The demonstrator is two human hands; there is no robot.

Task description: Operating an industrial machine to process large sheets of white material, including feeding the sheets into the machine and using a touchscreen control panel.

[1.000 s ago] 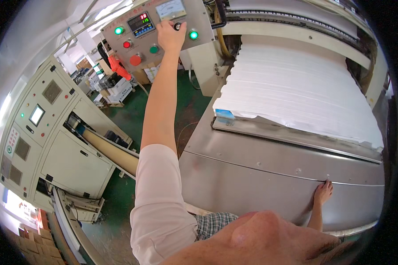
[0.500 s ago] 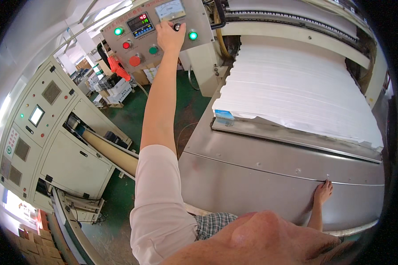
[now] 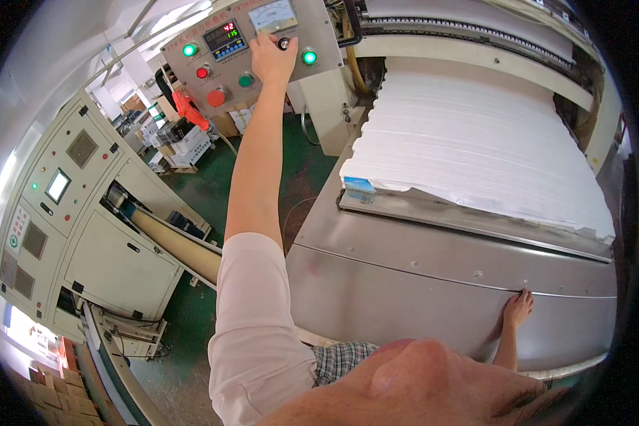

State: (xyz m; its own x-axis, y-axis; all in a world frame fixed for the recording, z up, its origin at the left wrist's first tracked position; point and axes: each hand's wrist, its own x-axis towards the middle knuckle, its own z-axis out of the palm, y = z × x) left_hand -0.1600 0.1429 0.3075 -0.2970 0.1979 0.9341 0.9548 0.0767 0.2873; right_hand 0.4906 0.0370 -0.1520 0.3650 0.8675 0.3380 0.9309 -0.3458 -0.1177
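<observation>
With my left arm stretched out, my left hand (image 3: 273, 59) has its fingers closed on a black knob (image 3: 283, 44) on a grey control panel (image 3: 266, 85). Lit green lamps, red and green buttons, a digital display (image 3: 225, 40) and a needle meter (image 3: 272, 15) surround it. My right hand (image 3: 519, 309) rests with its fingertips on the sheet-metal table (image 3: 405, 305), along a seam, and grips nothing. Beyond it, a wide stack of white folded sheet material (image 3: 468, 142) lies under the machine frame, its near edge by a metal bar (image 3: 476, 226). A blue patch (image 3: 358, 184) shows at its left corner.
A cream machine cabinet (image 3: 124, 263) with a small screen stands at the left, a pale roller (image 3: 174, 245) reaching out of it. An orange-red tool (image 3: 190, 111) hangs below the panel. Boxes (image 3: 192, 145) sit on the green floor behind, and cartons (image 3: 57, 394) at lower left.
The upper red digits on the display have changed. Both hands stay where they were, and the white stack looks nearly the same.
</observation>
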